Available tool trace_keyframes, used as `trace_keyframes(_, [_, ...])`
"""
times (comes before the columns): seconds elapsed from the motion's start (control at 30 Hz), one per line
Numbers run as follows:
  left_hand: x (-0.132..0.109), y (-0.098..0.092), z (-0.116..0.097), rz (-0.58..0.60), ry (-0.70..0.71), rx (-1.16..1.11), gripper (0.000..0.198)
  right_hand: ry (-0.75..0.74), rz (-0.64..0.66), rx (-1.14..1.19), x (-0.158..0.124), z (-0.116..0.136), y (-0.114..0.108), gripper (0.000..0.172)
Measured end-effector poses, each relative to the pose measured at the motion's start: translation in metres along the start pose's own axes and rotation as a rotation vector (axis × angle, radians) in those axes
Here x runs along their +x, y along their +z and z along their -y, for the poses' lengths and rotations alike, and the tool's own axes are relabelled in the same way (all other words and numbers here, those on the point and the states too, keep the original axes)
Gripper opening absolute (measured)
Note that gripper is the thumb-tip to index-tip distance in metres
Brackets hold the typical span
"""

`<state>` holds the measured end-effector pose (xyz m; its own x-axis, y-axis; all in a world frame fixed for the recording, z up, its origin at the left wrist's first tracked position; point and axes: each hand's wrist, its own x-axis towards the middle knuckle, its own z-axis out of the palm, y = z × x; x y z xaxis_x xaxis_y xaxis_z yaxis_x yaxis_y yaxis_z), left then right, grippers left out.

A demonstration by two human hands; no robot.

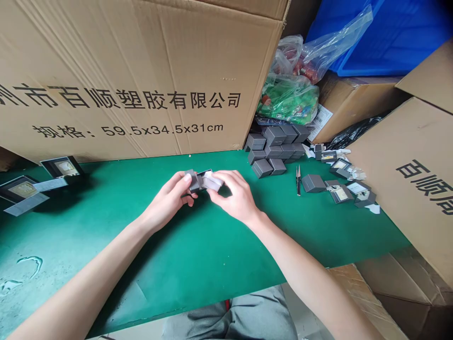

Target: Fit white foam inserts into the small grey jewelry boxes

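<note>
Above the middle of the green table (pixel 212 245), my left hand (pixel 175 191) grips a small dark grey box (pixel 193 181) between thumb and fingers. My right hand (pixel 235 193) is closed on the opened part at the box's right side, where a pale lining or insert (pixel 209 181) shows. The two hands are close together with the box between them. What lies inside the box is too small to make out.
Stacked grey boxes (pixel 274 146) stand at the back right. Tweezers (pixel 298 180) lie near several opened boxes (pixel 341 191). More open boxes (pixel 23 189) sit far left. A large carton (pixel 141 56) walls the back; another carton (pixel 410 156) borders the right. Water (pixel 33 264) wets the front left.
</note>
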<state>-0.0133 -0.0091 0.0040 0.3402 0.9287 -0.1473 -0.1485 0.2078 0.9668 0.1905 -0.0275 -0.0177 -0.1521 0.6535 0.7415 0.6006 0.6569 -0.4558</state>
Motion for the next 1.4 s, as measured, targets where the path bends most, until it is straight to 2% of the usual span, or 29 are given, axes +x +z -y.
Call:
trace_keyframes(0.1, [0.004,-0.003,0.002,-0.038,-0.004,-0.032,0.045,-0.031,0.036,0.056,0.001,0.004,0.0,0.024])
trace_keyframes(0.17, [0.005,-0.005,0.002,-0.017,-0.02,-0.046,0.05,-0.031,0.068,0.077,0.001,0.006,0.001,0.021])
trace_keyframes(0.27, [0.002,-0.007,0.0,0.129,-0.012,0.009,0.054,0.037,0.124,0.1,-0.002,0.009,0.001,0.02])
trace_keyframes(0.33, [0.0,-0.009,0.0,0.235,0.008,0.096,0.058,0.137,0.152,0.153,-0.003,0.01,0.001,0.022])
trace_keyframes(0.4, [-0.001,-0.011,0.0,0.286,0.012,0.166,0.064,0.264,0.164,0.271,-0.004,0.011,0.001,0.024])
trace_keyframes(0.5, [0.001,-0.013,0.001,0.263,0.008,0.151,0.058,0.421,0.204,0.505,-0.003,0.01,0.002,0.027])
trace_keyframes(0.6, [0.003,-0.013,0.003,0.195,0.01,0.084,0.05,0.459,0.258,0.604,0.0,0.01,0.001,0.03])
trace_keyframes(0.67, [0.003,-0.011,0.002,0.154,-0.015,0.015,0.047,0.408,0.19,0.51,0.001,0.012,-0.001,0.029])
trace_keyframes(0.73, [0.003,-0.008,0.0,0.128,-0.06,-0.056,0.046,0.276,0.069,0.334,0.002,0.014,-0.004,0.026])
trace_keyframes(0.8, [0.002,-0.007,-0.002,0.112,-0.099,-0.1,0.045,0.125,0.004,0.176,0.002,0.016,-0.005,0.025])
trace_keyframes(0.87, [0.001,-0.006,-0.003,0.118,-0.123,-0.124,0.044,0.02,0.022,0.098,0.001,0.017,-0.004,0.027])
trace_keyframes(1.0, [0.0,-0.006,0.0,0.166,-0.15,-0.126,0.046,-0.059,0.102,0.045,-0.002,0.015,-0.001,0.029])
trace_keyframes(1.17, [0.0,-0.005,0.004,0.156,-0.114,-0.041,0.045,-0.104,0.227,0.008,-0.004,0.012,-0.001,0.028])
trace_keyframes(1.4, [0.0,-0.005,0.002,0.22,-0.13,0.025,0.042,-0.104,0.257,0.053,-0.008,0.01,0.001,0.033])
